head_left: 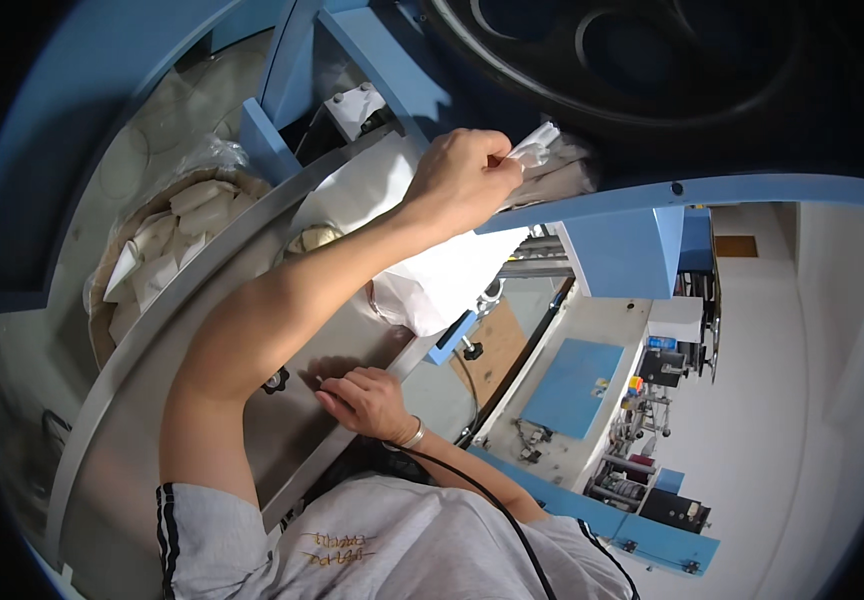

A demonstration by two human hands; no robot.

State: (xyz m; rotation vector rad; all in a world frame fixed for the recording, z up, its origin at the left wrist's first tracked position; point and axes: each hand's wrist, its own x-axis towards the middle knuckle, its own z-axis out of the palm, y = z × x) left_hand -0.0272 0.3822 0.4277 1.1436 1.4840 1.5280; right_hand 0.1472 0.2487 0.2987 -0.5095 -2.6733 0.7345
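My left hand (467, 178) reaches up across the middle, its thumb and fingers pinching the crumpled edge of a clear plastic bag (564, 172). Pale, brownish contents show dimly through the film. Below that arm, a large sheet of white paper or film (442, 285) drapes over the edge of a metal worktop (242, 410), and the forearm partly hides it. Low over the worktop, my right hand (367, 402), with a bracelet at the wrist, has its fingers curled in and the thumb close to them. Whatever lies between those fingertips is too small to make out.
A round sack (112, 280) of pale folded packets stands left of the worktop. Blue machine frames (592, 205) surround the top, with a dark round-holed panel (632, 60) above. A black knob (276, 380) sits near my left elbow. Another blue-and-white machine (577, 385) stands at right.
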